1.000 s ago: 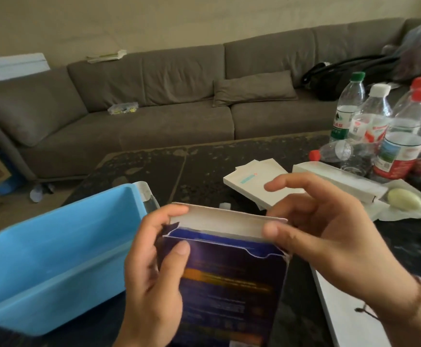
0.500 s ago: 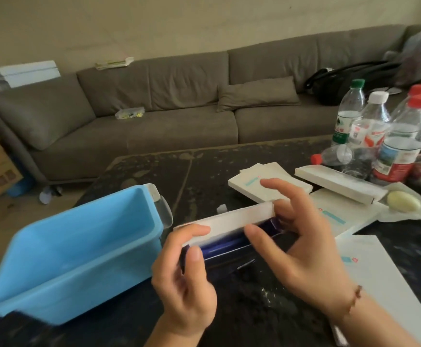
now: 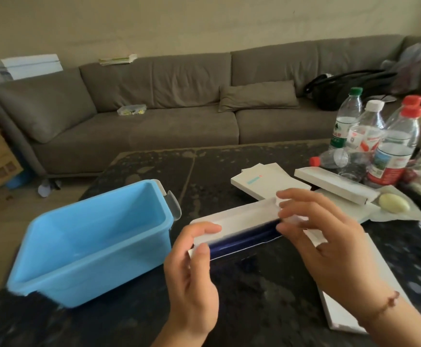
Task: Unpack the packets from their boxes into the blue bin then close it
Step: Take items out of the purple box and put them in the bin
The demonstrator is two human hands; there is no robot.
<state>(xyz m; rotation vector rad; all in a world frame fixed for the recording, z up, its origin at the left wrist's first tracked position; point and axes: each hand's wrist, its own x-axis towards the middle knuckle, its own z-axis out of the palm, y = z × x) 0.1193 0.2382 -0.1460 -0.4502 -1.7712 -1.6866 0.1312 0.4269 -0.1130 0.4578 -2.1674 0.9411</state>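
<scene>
I hold a dark blue box (image 3: pixel 244 237) with its white top flap (image 3: pixel 244 217) open, just above the dark table. My left hand (image 3: pixel 192 269) pinches the box's left end between thumb and fingers. My right hand (image 3: pixel 322 236) grips the right end, fingers curled over the flap. The empty blue bin (image 3: pixel 89 244) stands open to the left of the box, a clear latch (image 3: pixel 173 205) on its right side. No packet shows inside the box.
Flat white boxes (image 3: pixel 264 181) (image 3: pixel 334 185) lie behind my hands, and a white panel (image 3: pixel 369 284) lies at the right. Several water bottles (image 3: pixel 395 149) stand at the far right beside a pale oval object (image 3: pixel 393 202). A grey sofa (image 3: pixel 154 116) runs behind the dark table (image 3: pixel 254 296).
The box has tilted down from upright to nearly flat, its opening now turned away from me. Both hands lowered with it and kept their hold on its ends.
</scene>
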